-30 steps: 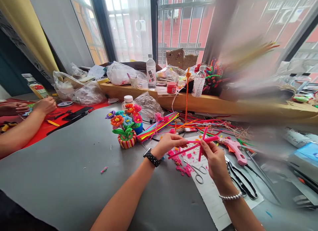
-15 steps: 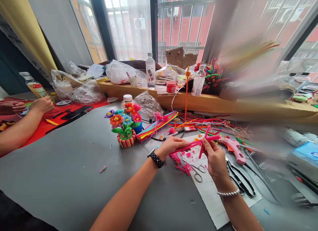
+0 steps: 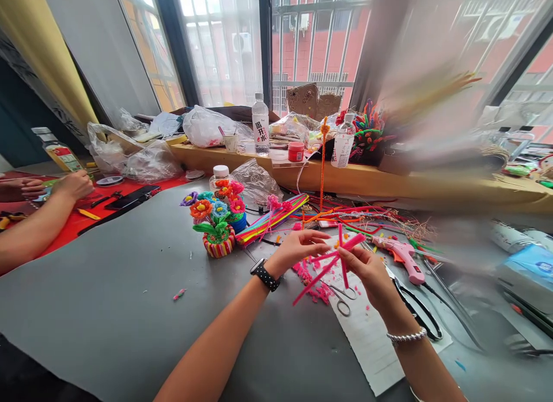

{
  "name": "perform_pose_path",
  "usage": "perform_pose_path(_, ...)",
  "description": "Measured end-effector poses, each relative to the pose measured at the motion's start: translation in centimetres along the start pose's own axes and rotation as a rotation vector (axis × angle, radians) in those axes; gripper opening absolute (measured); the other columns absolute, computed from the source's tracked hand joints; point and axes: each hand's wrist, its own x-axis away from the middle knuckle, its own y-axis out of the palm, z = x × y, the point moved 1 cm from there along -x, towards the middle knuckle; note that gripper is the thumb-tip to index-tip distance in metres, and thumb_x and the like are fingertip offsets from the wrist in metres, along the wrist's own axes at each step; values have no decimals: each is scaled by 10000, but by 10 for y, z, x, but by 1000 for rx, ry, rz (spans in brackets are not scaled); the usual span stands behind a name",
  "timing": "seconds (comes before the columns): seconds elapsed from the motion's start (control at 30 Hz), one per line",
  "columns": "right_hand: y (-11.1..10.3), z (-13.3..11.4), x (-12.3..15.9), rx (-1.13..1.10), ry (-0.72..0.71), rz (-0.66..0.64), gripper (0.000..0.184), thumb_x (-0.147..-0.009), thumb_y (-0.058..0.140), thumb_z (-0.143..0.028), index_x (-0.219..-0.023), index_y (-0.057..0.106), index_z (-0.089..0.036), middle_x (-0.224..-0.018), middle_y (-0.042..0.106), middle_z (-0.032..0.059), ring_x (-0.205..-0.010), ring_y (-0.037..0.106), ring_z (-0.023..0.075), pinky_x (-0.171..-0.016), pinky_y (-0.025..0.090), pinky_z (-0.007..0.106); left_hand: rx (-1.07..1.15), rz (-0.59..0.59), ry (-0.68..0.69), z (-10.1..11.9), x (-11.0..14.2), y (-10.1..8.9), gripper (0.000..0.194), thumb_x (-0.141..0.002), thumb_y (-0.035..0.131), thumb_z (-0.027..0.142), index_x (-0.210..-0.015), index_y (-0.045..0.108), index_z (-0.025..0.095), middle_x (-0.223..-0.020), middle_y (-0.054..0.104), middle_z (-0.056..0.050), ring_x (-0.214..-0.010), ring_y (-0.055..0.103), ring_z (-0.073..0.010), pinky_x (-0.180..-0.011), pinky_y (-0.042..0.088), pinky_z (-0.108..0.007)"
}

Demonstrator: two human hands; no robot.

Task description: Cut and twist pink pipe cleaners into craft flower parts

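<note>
Crossed pink pipe cleaners [image 3: 318,281] form a star shape above the paper. My right hand [image 3: 367,272] pinches them near the crossing, with the arms sticking out on several sides. My left hand [image 3: 298,251], with a dark watch on the wrist, is at their left side, its curled fingers around one arm; the exact contact is partly hidden. Small scissors [image 3: 344,307] lie below the hands on a sheet of paper [image 3: 367,356]. Pink fluff scraps [image 3: 317,292] are scattered beside them.
Pipe-cleaner flowers in a striped pot [image 3: 219,245] stand left of my hands, by a bundle of coloured pipe cleaners [image 3: 276,220]. A pink glue gun [image 3: 404,257] and black-handled pliers [image 3: 425,315] lie right. Another person's hand [image 3: 73,185] works at far left.
The pink pipe cleaners have tilted and shifted slightly left, one long arm now slanting down to the left. My left fingers have loosened and spread somewhat. My right hand keeps its pinch.
</note>
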Motion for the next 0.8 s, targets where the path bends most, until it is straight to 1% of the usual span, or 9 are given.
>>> perform_pose_path(0.07, 3, -4, 2, 26, 6, -53, 293, -609, 676, -412, -563, 606, -131, -497, 503, -26, -486, 417, 100, -478, 321, 233, 1, -94, -27, 0, 2, 4, 394, -577, 683, 315, -920, 617, 134, -654, 612, -20, -595, 546, -99, -577, 411, -218)
perform_pose_path(0.17, 5, -6, 4, 36, 10, -117, 288, -648, 645, -414, -598, 626, -131, -526, 522, -22, -507, 434, 101, -495, 334, 232, 43, -148, -53, -2, 3, 10, 402, -554, 700, 299, -903, 604, 125, -588, 589, -1, -540, 535, -91, -551, 411, -220)
perform_pose_path(0.23, 4, -5, 4, 7, 5, -87, 279, -669, 623, -419, -657, 647, -141, -549, 535, -21, -518, 446, 104, -515, 351, 235, 70, -139, -71, -2, 4, 12, 401, -547, 706, 291, -895, 595, 124, -562, 581, 9, -507, 521, -80, -534, 406, -214)
perform_pose_path(0.33, 1, -2, 2, -37, -13, 68, 273, -629, 659, -407, -732, 662, -154, -589, 566, -14, -528, 462, 110, -532, 376, 242, 85, -108, -104, -2, 3, 14, 412, -533, 717, 277, -889, 577, 125, -536, 571, 20, -484, 513, -73, -522, 403, -209)
perform_pose_path(0.4, 0, -2, 1, -40, -26, 120, 274, -596, 685, -393, -730, 661, -156, -599, 577, -9, -527, 465, 112, -526, 380, 242, 86, -112, -113, -3, 3, 15, 412, -529, 720, 284, -879, 570, 126, -544, 572, 17, -490, 520, -76, -528, 412, -213)
perform_pose_path(0.5, 2, -4, 2, -26, -42, 93, 248, -596, 683, -384, -703, 660, -162, -615, 592, -4, -535, 473, 118, -519, 377, 240, 62, -117, -88, -4, 3, 16, 383, -552, 696, 348, -842, 581, 125, -604, 590, -5, -538, 544, -92, -558, 427, -227)
perform_pose_path(0.6, 5, -6, 3, 10, -65, 60, 222, -607, 676, -370, -681, 658, -161, -632, 607, 4, -572, 498, 137, -537, 380, 245, 24, -76, -66, -3, 4, 17, 345, -593, 648, 410, -763, 590, 115, -650, 595, -28, -592, 562, -109, -586, 433, -235)
perform_pose_path(0.7, 6, -6, 5, 71, -99, 63, 218, -640, 652, -369, -696, 636, -160, -653, 610, 18, -622, 527, 163, -561, 395, 258, 25, -98, -56, -3, 5, 20, 344, -573, 666, 395, -756, 578, 116, -685, 600, -37, -613, 573, -123, -599, 442, -252)
perform_pose_path(0.8, 6, -7, 6, 149, -142, 81, 213, -675, 622, -371, -709, 604, -161, -668, 602, 25, -638, 539, 174, -576, 409, 270, 51, -100, -41, -5, 5, 24, 337, -555, 685, 364, -750, 560, 119, -664, 590, -25, -591, 562, -111, -589, 443, -248)
